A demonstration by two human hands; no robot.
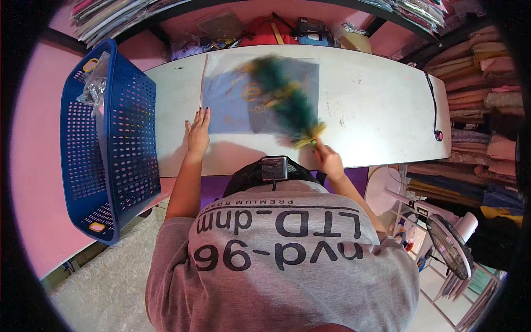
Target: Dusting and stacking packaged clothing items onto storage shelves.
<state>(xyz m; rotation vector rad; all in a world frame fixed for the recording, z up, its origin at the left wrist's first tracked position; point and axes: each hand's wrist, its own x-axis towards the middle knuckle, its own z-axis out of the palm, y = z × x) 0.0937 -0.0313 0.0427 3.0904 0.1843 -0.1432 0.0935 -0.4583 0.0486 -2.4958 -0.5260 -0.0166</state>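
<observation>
My right hand (328, 159) grips the handle end of a fluffy green and yellow duster (293, 103), blurred by motion. The duster is over a blue and dark grey folded item in a clear plastic bag (226, 108), which lies flat on the white table (373, 112); it hides part of the bag. Whether the duster touches the plastic cannot be told. My left hand (198, 132) rests palm down at the bag's lower left edge, fingers slightly apart and holding nothing.
A blue perforated plastic basket (135, 137) with clear plastic inside stands at the left. A black cable (432, 103) lies at the table's right end. Stacks of folded cloth (468, 103) fill the right side. A white fan (450, 245) stands at the lower right.
</observation>
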